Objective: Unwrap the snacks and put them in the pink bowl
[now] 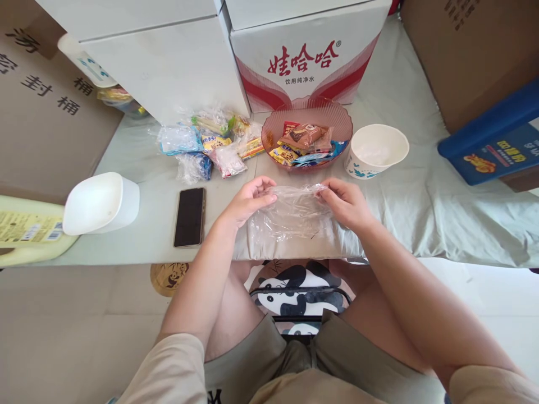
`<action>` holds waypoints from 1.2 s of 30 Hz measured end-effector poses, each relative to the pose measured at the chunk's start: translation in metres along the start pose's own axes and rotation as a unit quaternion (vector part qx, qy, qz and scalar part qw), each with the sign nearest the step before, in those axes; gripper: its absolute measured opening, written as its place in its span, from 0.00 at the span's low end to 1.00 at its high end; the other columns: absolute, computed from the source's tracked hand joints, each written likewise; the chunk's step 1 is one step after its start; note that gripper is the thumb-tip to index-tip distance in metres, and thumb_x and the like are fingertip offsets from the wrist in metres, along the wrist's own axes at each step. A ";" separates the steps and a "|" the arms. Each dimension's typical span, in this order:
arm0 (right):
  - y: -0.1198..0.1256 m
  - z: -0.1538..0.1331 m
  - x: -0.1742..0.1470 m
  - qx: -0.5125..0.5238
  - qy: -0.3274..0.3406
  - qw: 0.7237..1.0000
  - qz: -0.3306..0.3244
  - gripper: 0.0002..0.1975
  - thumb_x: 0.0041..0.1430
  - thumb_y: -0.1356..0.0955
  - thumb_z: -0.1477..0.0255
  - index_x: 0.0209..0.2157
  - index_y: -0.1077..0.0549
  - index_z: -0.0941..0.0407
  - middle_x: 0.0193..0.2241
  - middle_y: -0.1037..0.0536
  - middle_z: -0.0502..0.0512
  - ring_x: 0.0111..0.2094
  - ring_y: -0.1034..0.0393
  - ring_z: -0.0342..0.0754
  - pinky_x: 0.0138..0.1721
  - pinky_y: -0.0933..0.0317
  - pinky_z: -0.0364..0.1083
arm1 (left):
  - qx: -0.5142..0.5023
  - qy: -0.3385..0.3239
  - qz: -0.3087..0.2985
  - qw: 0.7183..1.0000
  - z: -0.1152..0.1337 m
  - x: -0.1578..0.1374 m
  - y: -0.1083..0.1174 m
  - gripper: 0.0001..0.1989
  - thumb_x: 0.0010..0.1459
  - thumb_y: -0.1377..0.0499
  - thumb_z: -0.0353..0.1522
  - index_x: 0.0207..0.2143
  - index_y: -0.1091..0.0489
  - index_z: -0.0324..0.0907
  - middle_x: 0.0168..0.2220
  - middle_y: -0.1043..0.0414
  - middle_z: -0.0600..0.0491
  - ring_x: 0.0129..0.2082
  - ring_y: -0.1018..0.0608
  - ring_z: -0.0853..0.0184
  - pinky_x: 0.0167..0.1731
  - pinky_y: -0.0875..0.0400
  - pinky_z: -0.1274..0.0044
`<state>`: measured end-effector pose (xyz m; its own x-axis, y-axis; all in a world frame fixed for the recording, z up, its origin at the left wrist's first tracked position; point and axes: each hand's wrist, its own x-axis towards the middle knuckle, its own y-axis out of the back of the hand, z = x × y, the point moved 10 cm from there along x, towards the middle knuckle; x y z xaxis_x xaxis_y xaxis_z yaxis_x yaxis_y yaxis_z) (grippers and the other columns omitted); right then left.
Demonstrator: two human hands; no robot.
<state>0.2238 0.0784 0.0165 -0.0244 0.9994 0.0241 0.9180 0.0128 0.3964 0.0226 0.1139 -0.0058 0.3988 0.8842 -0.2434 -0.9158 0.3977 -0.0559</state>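
A clear plastic bag (pixel 290 216) is stretched between my two hands, close to the table's front edge. My left hand (pixel 252 196) pinches its upper left corner between thumb and fingers. At the upper right corner, my right hand (pixel 343 202) grips the bag's bunched edge. Just beyond my hands stands a pink ribbed glass bowl (pixel 309 106) with several wrapped snacks (pixel 305 137) in it. Right of the bowl is a white paper tub (pixel 374 154) with blue leaf prints. Several plastic-wrapped packets (pixel 227 160) lie in a heap to the bowl's left.
A phone (pixel 189 217) lies left of my hands, with a white plastic container (pixel 101 205) farther left. White cartons (pixel 303 56) stand behind the bowl. A blue box (pixel 497 140) and brown cardboard boxes (pixel 471 67) flank the table's right side. A yellow jug (pixel 33 230) lies at left.
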 end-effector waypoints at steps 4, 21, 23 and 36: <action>0.000 0.003 0.000 -0.021 -0.003 1.000 0.000 0.12 0.58 0.37 0.64 0.27 0.29 0.56 0.23 0.27 0.51 0.27 0.35 0.45 0.30 0.44 0.44 | 0.021 0.011 -0.011 1.000 -0.004 0.000 -0.004 0.20 0.42 0.30 0.35 0.38 0.29 0.42 0.35 0.30 0.55 0.33 0.28 0.72 0.34 0.32 0.80; -0.026 -0.011 -0.006 -0.183 0.093 0.975 -0.081 0.13 0.61 0.40 0.67 0.24 0.33 0.55 0.21 0.30 0.51 0.23 0.40 0.44 0.28 0.50 0.44 | 0.095 0.017 -0.002 0.995 -0.014 0.007 -0.012 0.13 0.47 0.34 0.38 0.33 0.31 0.40 0.27 0.32 0.58 0.27 0.29 0.73 0.30 0.36 0.80; -0.028 -0.011 -0.006 -0.184 0.096 0.974 -0.086 0.13 0.61 0.40 0.67 0.24 0.32 0.55 0.22 0.29 0.51 0.24 0.39 0.44 0.28 0.49 0.44 | 0.088 0.021 0.000 0.996 -0.014 0.007 -0.012 0.13 0.46 0.33 0.37 0.32 0.30 0.40 0.27 0.31 0.58 0.27 0.29 0.72 0.30 0.35 0.80; -0.008 -0.003 -0.002 -0.131 0.068 0.989 -0.015 0.10 0.57 0.35 0.67 0.39 0.26 0.55 0.32 0.21 0.55 0.27 0.31 0.46 0.32 0.39 0.45 | -0.062 0.003 0.189 0.980 0.006 -0.004 0.031 0.08 0.45 0.36 0.34 0.26 0.33 0.42 0.20 0.37 0.59 0.19 0.35 0.75 0.17 0.43 0.84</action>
<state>0.2153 0.0765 0.0165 -0.1201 0.9849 0.1250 0.7824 0.0164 0.6226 -0.0068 0.1244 -0.0004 0.0294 0.9611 -0.2747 -0.9969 0.0081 -0.0780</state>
